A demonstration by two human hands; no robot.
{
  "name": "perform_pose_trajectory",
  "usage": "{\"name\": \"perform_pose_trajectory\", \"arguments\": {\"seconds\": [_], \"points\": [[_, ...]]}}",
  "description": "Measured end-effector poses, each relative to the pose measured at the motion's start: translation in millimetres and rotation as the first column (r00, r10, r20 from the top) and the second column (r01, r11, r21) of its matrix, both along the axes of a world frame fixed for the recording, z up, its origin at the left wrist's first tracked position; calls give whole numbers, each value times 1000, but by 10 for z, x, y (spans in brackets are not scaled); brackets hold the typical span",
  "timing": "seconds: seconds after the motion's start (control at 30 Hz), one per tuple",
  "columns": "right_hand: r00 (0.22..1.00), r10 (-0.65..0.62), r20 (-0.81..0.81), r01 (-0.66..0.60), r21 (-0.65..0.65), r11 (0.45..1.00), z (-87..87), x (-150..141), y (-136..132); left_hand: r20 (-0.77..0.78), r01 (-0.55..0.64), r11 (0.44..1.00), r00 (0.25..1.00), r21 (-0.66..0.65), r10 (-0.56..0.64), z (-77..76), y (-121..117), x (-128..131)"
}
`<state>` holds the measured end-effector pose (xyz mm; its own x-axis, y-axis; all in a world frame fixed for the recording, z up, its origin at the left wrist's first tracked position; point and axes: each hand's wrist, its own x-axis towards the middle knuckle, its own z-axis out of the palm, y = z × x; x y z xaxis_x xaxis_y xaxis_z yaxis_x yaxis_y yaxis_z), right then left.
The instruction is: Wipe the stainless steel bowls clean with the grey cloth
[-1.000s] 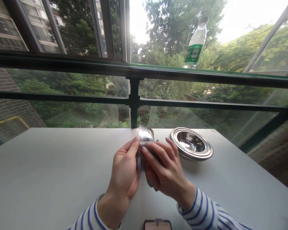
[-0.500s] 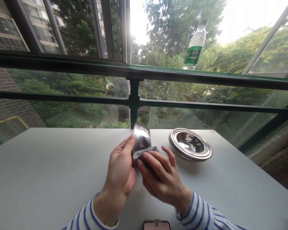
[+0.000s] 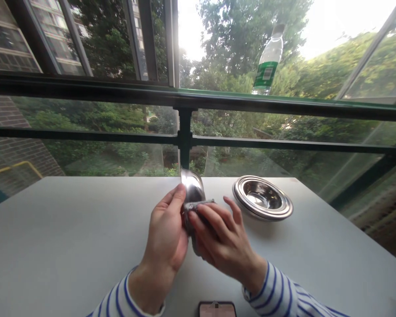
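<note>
Tilted on its side over the table, a shiny metal bowl [image 3: 193, 186] is gripped at its left rim by my left hand [image 3: 167, 229], thumb on the near side. My right hand [image 3: 222, 240] pinches a grey cloth [image 3: 195, 206] and presses it against the bowl's lower outer side. Its little finger is lifted away from the cloth. The palm and cloth hide the bowl's lower part. To the right of that hand lies a stack of metal bowls [image 3: 263, 198] with wide rims, nested and apart from my fingers.
The white table [image 3: 79, 229] ends at a dark green railing [image 3: 125, 137] with glass and trees beyond. A clear plastic bottle with a green label [image 3: 267, 72] stands on the railing ledge. A phone [image 3: 217, 310] lies at the near edge.
The bowl has tilted slightly to the left, and my right hand has shifted a little with the cloth along its side. The stacked bowls stay put.
</note>
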<state>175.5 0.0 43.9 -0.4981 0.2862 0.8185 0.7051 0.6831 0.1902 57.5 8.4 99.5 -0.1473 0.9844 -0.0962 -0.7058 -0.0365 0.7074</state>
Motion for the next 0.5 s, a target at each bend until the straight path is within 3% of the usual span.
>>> {"name": "perform_pose_trajectory", "arguments": {"seconds": [0.1, 0.3, 0.4, 0.5], "points": [[998, -45, -44, 43, -47, 998, 35, 5, 2, -6, 54, 999, 999, 10, -53, -23, -13, 18], [1000, 16, 24, -16, -8, 1000, 16, -14, -3, -25, -19, 1000, 1000, -20, 19, -39, -6, 0], [998, -55, -17, 53, -73, 996, 65, 3, 1, -25, 44, 999, 999, 17, -43, -69, -18, 28], [999, -47, -20, 46, -70, 996, 91, 0, -18, -31, 52, 999, 998, 9, -51, -76, -19, 32]]}}
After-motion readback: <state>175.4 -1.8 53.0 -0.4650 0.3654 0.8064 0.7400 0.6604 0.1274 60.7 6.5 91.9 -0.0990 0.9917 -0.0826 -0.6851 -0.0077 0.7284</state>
